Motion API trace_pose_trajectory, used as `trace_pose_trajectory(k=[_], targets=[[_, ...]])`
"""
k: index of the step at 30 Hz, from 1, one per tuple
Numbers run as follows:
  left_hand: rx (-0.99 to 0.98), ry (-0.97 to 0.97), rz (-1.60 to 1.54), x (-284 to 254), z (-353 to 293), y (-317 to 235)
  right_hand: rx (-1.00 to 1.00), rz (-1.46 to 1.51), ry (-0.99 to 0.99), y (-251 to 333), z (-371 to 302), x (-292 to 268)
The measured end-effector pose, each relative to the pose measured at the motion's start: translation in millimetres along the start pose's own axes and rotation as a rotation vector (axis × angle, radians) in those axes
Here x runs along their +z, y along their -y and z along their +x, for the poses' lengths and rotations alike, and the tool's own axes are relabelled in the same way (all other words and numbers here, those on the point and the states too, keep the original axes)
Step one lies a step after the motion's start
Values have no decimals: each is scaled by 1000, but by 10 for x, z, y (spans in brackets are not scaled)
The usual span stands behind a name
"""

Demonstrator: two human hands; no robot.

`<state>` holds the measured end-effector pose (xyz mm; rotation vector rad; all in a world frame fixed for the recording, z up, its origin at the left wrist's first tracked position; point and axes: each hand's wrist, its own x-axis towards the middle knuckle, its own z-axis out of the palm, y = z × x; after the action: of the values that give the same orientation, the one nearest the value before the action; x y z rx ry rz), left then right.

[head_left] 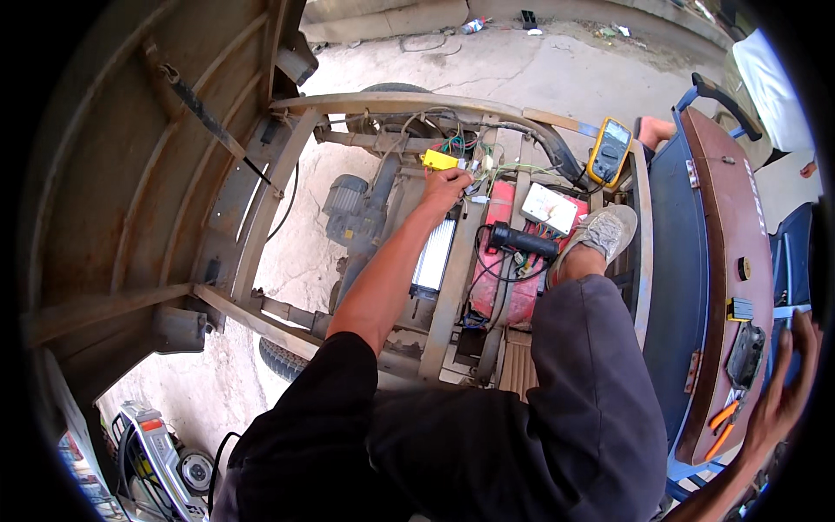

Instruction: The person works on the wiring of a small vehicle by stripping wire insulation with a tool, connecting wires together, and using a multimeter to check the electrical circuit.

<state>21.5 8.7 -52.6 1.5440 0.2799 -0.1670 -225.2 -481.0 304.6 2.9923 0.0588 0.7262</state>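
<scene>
My left hand (pixel 446 190) reaches down into the open vehicle frame. Its fingers are closed among the wire connectors (pixel 478 165), just below a small yellow box (pixel 440 160); what they pinch is too small to make out. At the right edge my right hand (pixel 790 374) has its fingers apart and holds nothing. It is beside the brown seat panel (pixel 726 217), close to a black plastic case (pixel 745 357) and orange-handled pliers (pixel 724 428) lying there. A black flashlight (pixel 522 240) and a white box (pixel 550 207) rest over the red batteries (pixel 522 300).
A yellow multimeter (pixel 610 152) leans at the frame's far right corner. My shoe (pixel 600 237) stands next to the white box. The raised cargo bed (pixel 113 174) is on the left, above a motor (pixel 348 204). Another person (pixel 770 91) is at the upper right.
</scene>
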Motion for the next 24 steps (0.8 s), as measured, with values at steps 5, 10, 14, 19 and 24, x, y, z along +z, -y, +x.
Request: trace_pose_trajectory(k=[5, 10, 14, 19, 24], targets=[[64, 36, 1, 112, 76, 30, -122, 64, 21, 8, 281, 508], [50, 1, 31, 16, 13, -33, -277, 70, 142, -194, 181, 1021], [24, 15, 9, 128, 12, -62, -264, 54, 254, -167, -22, 1020], [12, -8, -26, 6, -31, -51, -290, 9, 489, -202, -228, 833], [34, -19, -12, 87, 22, -38, -143, -94, 524, -335, -509, 770]])
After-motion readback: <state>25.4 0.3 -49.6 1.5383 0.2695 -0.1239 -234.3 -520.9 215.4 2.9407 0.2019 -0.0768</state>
